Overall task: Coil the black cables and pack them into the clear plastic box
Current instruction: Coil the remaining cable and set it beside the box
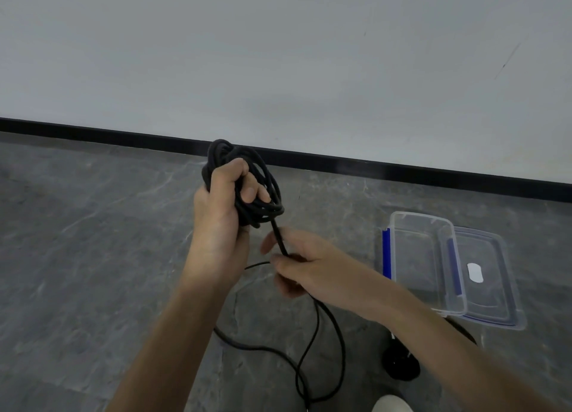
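My left hand [221, 207] grips a bundle of coiled black cable [247, 176], held up above the floor in the middle of the view. One strand runs down from the coil into my right hand [297, 263], which pinches it just below and to the right. The loose rest of the cable [325, 343] trails in loops over the grey floor between my forearms. The clear plastic box [424, 257] with blue clips stands open on the floor to the right, with nothing inside. Its lid [489, 275] lies beside it.
A white wall with a black skirting board [402, 170] runs across behind. A dark round object [400, 365] sits on the floor under my right forearm, and a pale shoe tip [391, 404] shows at the bottom edge.
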